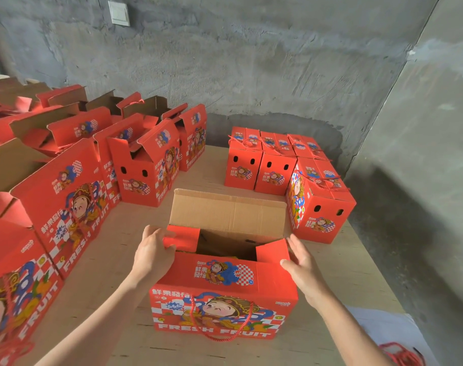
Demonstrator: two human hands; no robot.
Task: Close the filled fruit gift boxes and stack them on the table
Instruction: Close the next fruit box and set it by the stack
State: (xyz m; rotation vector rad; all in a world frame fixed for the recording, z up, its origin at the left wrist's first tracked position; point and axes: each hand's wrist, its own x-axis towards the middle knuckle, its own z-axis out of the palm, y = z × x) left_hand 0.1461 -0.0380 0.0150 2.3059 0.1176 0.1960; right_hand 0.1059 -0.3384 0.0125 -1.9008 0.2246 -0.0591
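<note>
Red printed cardboard gift box (225, 294) stands on the pale wooden table (114, 249) with its lid open. Its long brown-lined rear lid flap (229, 212) stands upright at the box's far side. A red rope handle (225, 336) hangs down the box's near face. The inside is dark, so I cannot tell the contents.

Left hand (152, 249) is at the box's left end. Its fingers curl over the short red left end flap (184, 235) with the thumb on top, holding the flap and tipping it inward.

Right hand (303, 265) is at the box's right end. Its fingers are straight and together, holding nothing, and lie just beside the short red right end flap (272, 250), which stands up at a slant. Whether they touch it is unclear.

Step in hand looks like folding both end flaps in before the long flaps. To do it well:
- Push both ends down together, so the forces cancel and the box doesn't skid.
- Press near the creases, not mid-flap, so nothing inside gets crushed.
- Get both end flaps level before bringing the rear lid flap forward over them.
- Keep the rope handle out of the fold.

Closed red gift boxes (262, 165) stand side by side beyond the box's far right corner. Open red gift boxes (143, 165) with their lids up line the box's left side.
</note>
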